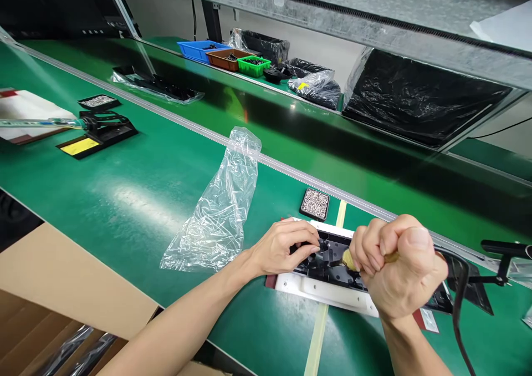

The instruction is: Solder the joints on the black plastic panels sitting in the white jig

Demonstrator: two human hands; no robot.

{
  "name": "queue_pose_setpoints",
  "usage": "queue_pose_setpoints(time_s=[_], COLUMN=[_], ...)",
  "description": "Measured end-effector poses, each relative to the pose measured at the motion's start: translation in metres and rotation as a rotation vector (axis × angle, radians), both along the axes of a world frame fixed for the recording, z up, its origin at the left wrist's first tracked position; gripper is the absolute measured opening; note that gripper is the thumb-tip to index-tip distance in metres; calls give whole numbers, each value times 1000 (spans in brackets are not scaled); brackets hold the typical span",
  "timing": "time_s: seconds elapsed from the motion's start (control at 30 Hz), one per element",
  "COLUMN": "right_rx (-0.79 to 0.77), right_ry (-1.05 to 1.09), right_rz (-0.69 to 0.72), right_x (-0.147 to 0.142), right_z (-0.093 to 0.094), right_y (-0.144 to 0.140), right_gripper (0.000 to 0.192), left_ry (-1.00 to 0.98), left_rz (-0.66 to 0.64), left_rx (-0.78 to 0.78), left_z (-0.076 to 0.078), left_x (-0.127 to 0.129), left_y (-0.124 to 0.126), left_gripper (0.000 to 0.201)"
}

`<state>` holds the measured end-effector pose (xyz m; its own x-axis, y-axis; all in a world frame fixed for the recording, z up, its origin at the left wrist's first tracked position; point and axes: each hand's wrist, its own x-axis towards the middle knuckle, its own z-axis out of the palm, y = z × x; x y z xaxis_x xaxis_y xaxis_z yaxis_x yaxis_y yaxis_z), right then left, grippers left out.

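Observation:
In the lower right, a long black plastic part (332,262) lies in a white fixture (328,294) on the green bench. Over its left portion rests my left hand (286,245), fingers bent and thumb drawn close to them. What its fingertips grip, if anything, is too small to make out. My right hand (401,265) is closed in a fist around a yellow-handled tool (349,259), which angles down toward the black part. The tool's tip is hard to see and its kind is unclear. Behind the fixture stands a small black tray of screws (315,203).
A clear plastic bag (216,215) lies left of the fixture. Farther left are a tool on a black stand (102,129) and another screw tray (98,102). Blue (201,51), brown and green bins stand behind. A dark cable (457,309) hangs right; a metal shelf (374,29) crosses above.

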<state>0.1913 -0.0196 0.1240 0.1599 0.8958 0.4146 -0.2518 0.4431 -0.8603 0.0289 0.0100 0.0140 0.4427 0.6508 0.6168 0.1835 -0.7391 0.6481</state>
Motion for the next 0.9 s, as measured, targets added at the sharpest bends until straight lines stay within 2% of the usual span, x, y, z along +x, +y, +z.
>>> queue_pose_setpoints(time_s=[0.9], right_rx=[-9], right_ry=[43], right_rz=[29], right_x=[3], right_z=[0], right_y=[1], right_gripper=[41], left_ry=[-2], left_rz=[8], left_rx=[6], left_z=[1], left_x=[2], left_y=[-2], left_gripper=[11])
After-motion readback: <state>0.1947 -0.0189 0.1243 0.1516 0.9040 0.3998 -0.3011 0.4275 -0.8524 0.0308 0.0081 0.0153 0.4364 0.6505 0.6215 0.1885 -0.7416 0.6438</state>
